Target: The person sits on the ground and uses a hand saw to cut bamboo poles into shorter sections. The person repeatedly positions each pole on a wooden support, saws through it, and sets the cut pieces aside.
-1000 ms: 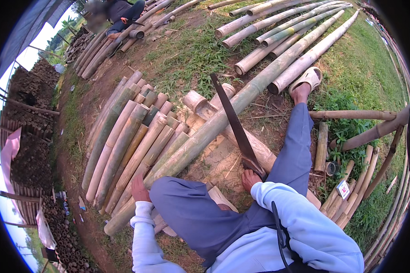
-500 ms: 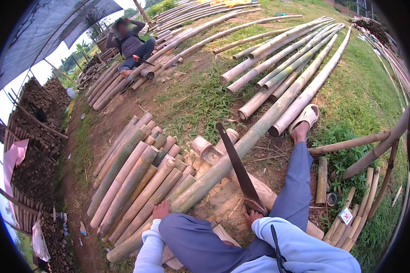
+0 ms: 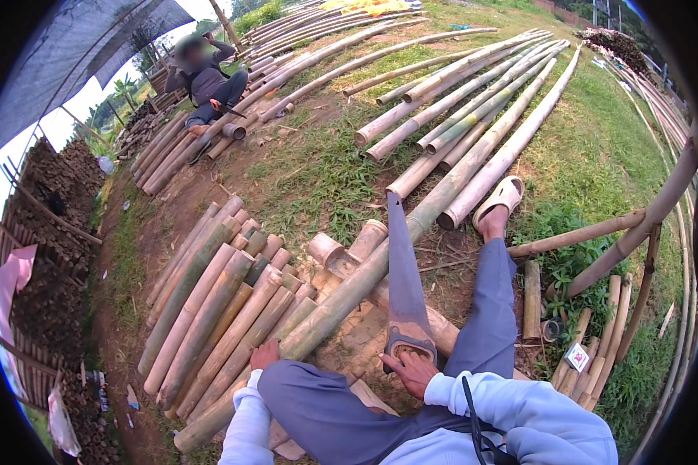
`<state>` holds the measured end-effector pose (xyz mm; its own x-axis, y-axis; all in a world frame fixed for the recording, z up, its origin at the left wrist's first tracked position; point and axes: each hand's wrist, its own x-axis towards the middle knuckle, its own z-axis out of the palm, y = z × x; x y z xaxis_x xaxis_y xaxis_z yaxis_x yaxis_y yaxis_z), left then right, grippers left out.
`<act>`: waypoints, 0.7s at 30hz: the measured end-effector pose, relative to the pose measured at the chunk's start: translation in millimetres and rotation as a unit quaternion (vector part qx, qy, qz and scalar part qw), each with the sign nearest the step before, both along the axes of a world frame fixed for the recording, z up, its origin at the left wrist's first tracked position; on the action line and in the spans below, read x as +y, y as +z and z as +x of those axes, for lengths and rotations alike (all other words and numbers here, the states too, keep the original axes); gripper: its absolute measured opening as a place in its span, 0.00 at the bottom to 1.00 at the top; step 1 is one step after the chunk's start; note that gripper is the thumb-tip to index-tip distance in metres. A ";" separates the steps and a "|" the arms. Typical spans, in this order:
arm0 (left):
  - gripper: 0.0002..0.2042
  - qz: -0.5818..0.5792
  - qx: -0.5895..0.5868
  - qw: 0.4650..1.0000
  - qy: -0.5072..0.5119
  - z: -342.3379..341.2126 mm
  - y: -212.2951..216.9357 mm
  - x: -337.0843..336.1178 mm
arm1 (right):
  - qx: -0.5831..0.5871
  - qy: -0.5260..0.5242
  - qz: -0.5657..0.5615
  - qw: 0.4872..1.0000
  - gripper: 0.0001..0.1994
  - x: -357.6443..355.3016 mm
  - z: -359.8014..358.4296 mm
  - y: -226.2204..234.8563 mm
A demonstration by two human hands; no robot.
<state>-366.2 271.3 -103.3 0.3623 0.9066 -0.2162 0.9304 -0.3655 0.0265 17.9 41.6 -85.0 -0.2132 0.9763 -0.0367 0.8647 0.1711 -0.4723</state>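
Observation:
My right hand [image 3: 412, 372] grips the handle of a hand saw [image 3: 405, 287] whose blade points away from me and rests across a long bamboo pole [image 3: 411, 232]. My left hand [image 3: 264, 354] lies on the near end of that pole, fingers over its top. I sit with my right leg in blue trousers stretched out beside the pole, the foot in a pale sandal [image 3: 499, 200]. Short cut bamboo pieces [image 3: 327, 249] lie just left of the blade.
A stack of cut bamboo lengths [image 3: 217, 306] lies at my left. More long poles [image 3: 473, 108] spread over the grass ahead. Another person [image 3: 205, 81] sits at the far left on a pole pile. Bamboo stakes and a frame [image 3: 620, 232] stand at right.
The view has tilted upward, showing more of the field. The saw blade now stands more upright across the pole; both hands keep their hold.

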 end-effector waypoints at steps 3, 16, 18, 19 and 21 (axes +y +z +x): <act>0.28 -0.047 -0.002 0.999 0.022 8.4 24.9 -5.8 | 0.057 0.002 0.048 0.997 0.33 -3.9 6.7 36.1; 0.21 -0.060 0.037 0.996 0.058 -5.9 7.6 7.4 | 0.318 -0.275 0.220 0.880 0.20 12.9 75.0 143.8; 0.20 -0.064 0.039 0.995 0.059 -0.5 6.8 4.8 | 0.339 -0.325 0.164 0.868 0.10 12.4 88.0 169.3; 0.20 -0.056 0.021 0.997 0.055 -1.5 9.4 4.4 | 0.337 -0.336 0.181 0.861 0.10 13.3 90.8 159.7; 0.22 -0.068 0.013 0.997 0.037 18.7 26.2 1.0 | 0.321 -0.370 0.198 0.849 0.10 1.8 92.7 144.4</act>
